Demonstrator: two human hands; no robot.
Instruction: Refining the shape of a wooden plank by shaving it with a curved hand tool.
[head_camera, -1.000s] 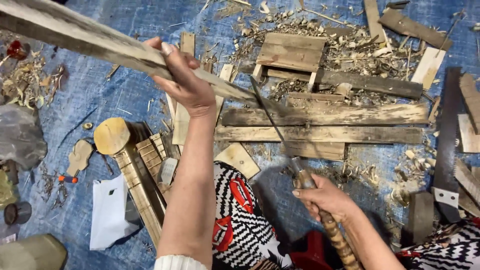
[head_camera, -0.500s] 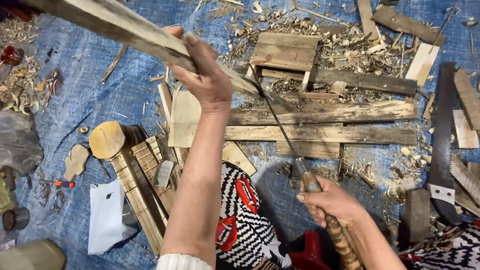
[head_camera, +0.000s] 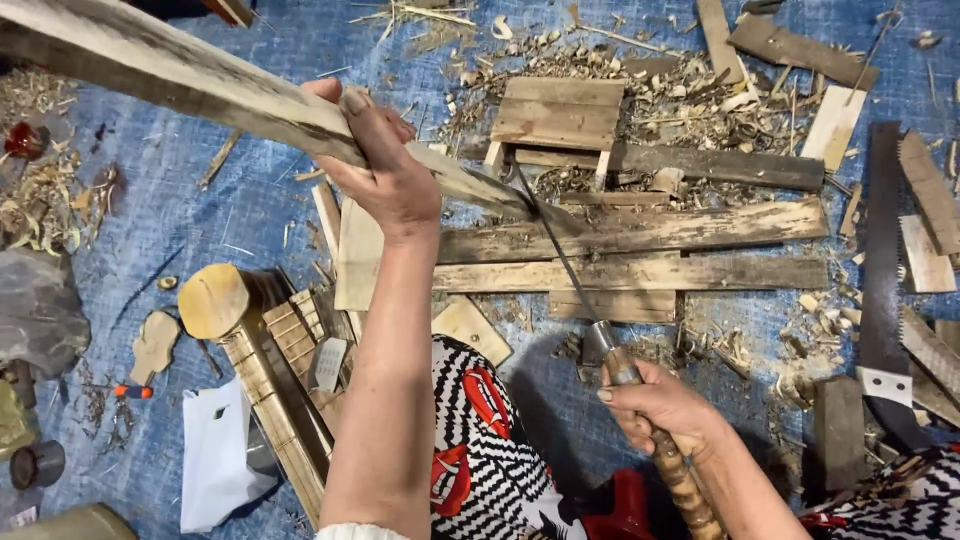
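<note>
Hands stay apart, the left hand (head_camera: 385, 170) clamped on a long wood stick (head_camera: 180, 80) held up over the blue floor sheet (head_camera: 230, 220), the right hand (head_camera: 655, 405) gripping a thin blade tool (head_camera: 560, 255) touching it, near a white bag (head_camera: 215, 455).

Blue tarp (head_camera: 250, 200), black-white-red patterned cloth (head_camera: 490, 440).
</note>
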